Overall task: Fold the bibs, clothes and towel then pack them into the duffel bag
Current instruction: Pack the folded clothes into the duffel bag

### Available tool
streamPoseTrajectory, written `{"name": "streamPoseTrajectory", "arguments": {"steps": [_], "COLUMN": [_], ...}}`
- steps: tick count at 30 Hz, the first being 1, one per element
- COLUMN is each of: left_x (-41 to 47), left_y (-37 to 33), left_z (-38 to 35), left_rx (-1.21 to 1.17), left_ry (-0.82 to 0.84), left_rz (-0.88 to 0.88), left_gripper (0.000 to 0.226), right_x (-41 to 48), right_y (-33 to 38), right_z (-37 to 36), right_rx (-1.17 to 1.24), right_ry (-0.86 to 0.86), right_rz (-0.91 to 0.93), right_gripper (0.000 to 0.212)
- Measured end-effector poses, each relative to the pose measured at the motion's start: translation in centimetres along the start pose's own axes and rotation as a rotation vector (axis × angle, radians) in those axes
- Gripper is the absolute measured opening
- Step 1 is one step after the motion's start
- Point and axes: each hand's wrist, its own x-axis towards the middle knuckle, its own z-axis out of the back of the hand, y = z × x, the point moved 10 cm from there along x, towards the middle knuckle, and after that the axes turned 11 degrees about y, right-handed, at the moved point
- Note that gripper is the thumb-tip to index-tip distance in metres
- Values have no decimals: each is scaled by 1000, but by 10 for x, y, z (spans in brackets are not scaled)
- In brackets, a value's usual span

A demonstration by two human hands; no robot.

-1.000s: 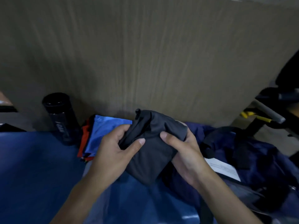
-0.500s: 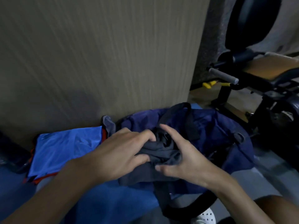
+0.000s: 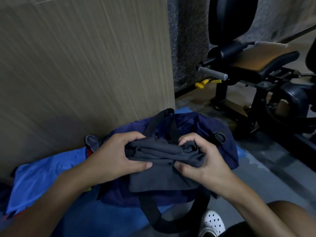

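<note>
Over the mouth of the navy duffel bag [image 3: 206,129], both hands grip a bundled dark grey garment [image 3: 159,170]. The left hand [image 3: 118,156] curls round its left end and the right hand [image 3: 203,161] pinches its right end. Half a second ago the right fingers lay spread; now they are curled tight. A blue bib [image 3: 46,177] lies left of the bag. The garment hides the bag's inside.

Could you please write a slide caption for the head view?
Left hand and right hand grip a folded dark grey garment over the navy duffel bag, a blue bib lying beside it.
</note>
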Motion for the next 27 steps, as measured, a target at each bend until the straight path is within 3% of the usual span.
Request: {"name": "streamPoseTrajectory", "arguments": {"steps": [4,9,11,13,16,18,22,27], "left_x": [8,21,26,31,38,41,45,53], "left_y": [-24,-56,-65,-70,-69,-65,-65,-64], "left_z": [-7,-26,-36,-42,-41,-39,-37,-33], "left_rx": [68,431,471,469,444,398,290,107], "left_ry": [72,214,275,294,252,208,142,106], "left_rz": [-68,-131,-142,-146,-141,-140,-184,-193], "left_gripper": [26,28,26,27,33,37,51,69], "right_x": [-3,-7,-7,-8,-9,-10,-11,-13], "right_y": [-5,-1,-7,-11,-8,-7,-4,-7], "right_z": [13,5,-3,-4,7,12,16,26], "right_rx": [-113,-199,-274,-393,-493,-444,-384,-241], "right_ry": [18,136,188,189,122,86,58,31], "right_rz": [-72,-148,-189,-201,-130,-100,-65,-101], "right_gripper": [48,113,123,112,57,32,37,28]}}
